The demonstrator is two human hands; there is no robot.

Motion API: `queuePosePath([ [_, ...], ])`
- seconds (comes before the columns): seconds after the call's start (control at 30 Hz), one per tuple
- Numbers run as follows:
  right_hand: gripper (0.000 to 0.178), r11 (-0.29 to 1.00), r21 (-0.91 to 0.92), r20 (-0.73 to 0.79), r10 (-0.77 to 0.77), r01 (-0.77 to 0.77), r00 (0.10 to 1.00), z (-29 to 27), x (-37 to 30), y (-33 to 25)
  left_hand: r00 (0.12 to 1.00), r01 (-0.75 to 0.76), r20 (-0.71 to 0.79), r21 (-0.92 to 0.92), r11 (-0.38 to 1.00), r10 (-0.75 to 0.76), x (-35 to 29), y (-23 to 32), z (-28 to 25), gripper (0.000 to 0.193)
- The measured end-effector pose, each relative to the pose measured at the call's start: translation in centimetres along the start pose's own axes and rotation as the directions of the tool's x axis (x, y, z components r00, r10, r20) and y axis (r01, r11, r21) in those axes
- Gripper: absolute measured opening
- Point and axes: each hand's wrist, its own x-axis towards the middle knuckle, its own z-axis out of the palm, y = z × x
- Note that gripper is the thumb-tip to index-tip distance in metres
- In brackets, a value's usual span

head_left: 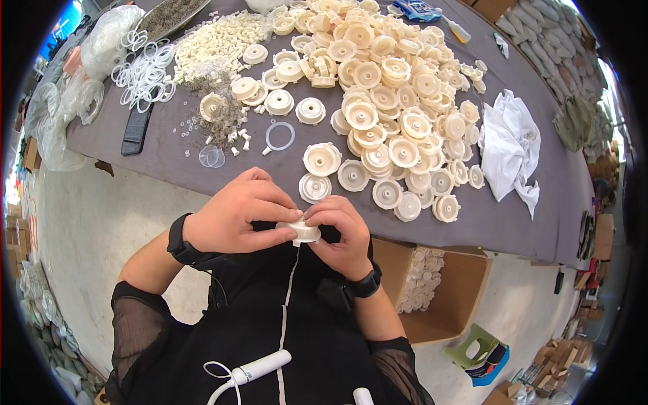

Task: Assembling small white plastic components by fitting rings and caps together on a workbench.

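Observation:
Between my two hands, just off the table's front edge, is a cream plastic cap (307, 233), round and stepped. My left hand (246, 212) grips its left side, thumb below and fingertips on top. My right hand (343, 233) pinches it from the right, its fingertips meeting the left ones over the cap's centre. Whatever small part may lie under those fingertips is hidden. Nearest beyond my hands, several similar round caps (315, 187) lie on the dark grey cloth. A translucent sealing ring (280, 136) rests there too, with a small white plug (266, 151) beside it.
A large heap of cream caps (385, 98) covers the table's middle. Farther left are small white plugs (219, 44), clear rings (145, 74), fine springs (219, 101) and a black phone (136, 128). A white cloth (509, 145) lies right; a cardboard box (449, 297) stands below.

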Motion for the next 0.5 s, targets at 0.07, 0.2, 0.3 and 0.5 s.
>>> queuePosePath([
  [0.07, 0.031, 1.000, -0.020, 0.011, -0.022, 0.022, 1.000, -0.3, 0.3, 0.0, 1.000, -0.002, -0.009, -0.001, 1.000, 0.002, 0.1, 0.4, 0.2, 0.031],
  [0.2, 0.029, 0.994, -0.080, 0.061, -0.073, 0.078, 0.995, -0.6, 0.7, -0.2, 0.985, 0.155, -0.056, -0.098, 0.983, -0.161, 0.0, 0.9, 1.0, 0.033],
  [0.3, 0.028, 0.986, -0.137, 0.072, -0.089, 0.098, 0.993, -0.7, 0.6, -0.2, 0.987, 0.134, -0.079, -0.060, 0.989, -0.138, -0.5, 0.3, 1.5, 0.038],
  [0.5, 0.028, 0.981, -0.163, 0.036, -0.099, 0.104, 0.994, -0.2, 0.2, -0.6, 0.993, 0.011, -0.118, 0.112, 0.994, 0.002, -0.6, 0.5, 1.6, 0.040],
])
